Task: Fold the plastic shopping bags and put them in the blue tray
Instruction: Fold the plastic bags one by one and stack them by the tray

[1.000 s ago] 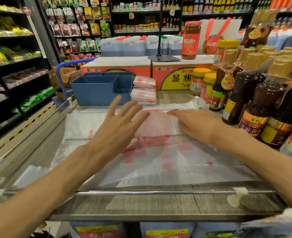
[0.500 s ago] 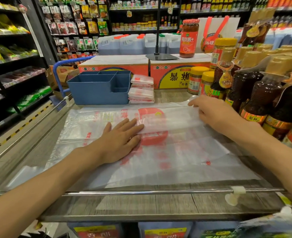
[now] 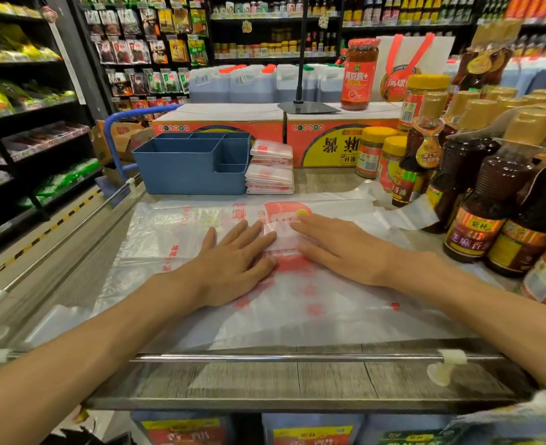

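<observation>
Currently both hands flat on the plastic shopping bag (image 3: pixel 297 303), fingers straight, palms down, nothing pinched. Left hand (image 3: pixel 233 261) and right hand (image 3: pixel 339 248) sit side by side at the bag's middle, fingertips almost meeting over a folded strip.

Near edge: chrome rail (image 3: pixel 265 358) runs across the front of the wood-grain table (image 3: pixel 265 383), white plastic clip (image 3: pixel 448 364) on its right end. A bare strip of table lies between rail and bag.

Bag lies spread flat, translucent with red print; characters too blurred to read. Its handles (image 3: pixel 403 210) trail to the right, touching the bottle row.

Right side is crowded: dark sauce bottles (image 3: pixel 477 220) with gold caps stand just beside the bag's edge, yellow-and-red labels, writing not legible. Yellow-lidded jars (image 3: pixel 374 152) stand behind them.

Left side: table drops off to an aisle, a second rail (image 3: pixel 66 236) along that edge, store shelves (image 3: pixel 30 101) beyond.

Far: blue tray (image 3: pixel 188 175) with dividers stands beyond the bag, apart from it. A stack of folded bags (image 3: pixel 270 168) stands just right of the tray, touching its wall, outside it. Behind both, two red cartons (image 3: pixel 281 130) with large upside-down characters. On the cartons, a black stand base (image 3: pixel 308 107) and a red-lidded jar (image 3: pixel 360 73). A blue cart handle (image 3: pixel 117 130) shows left of the tray.
</observation>
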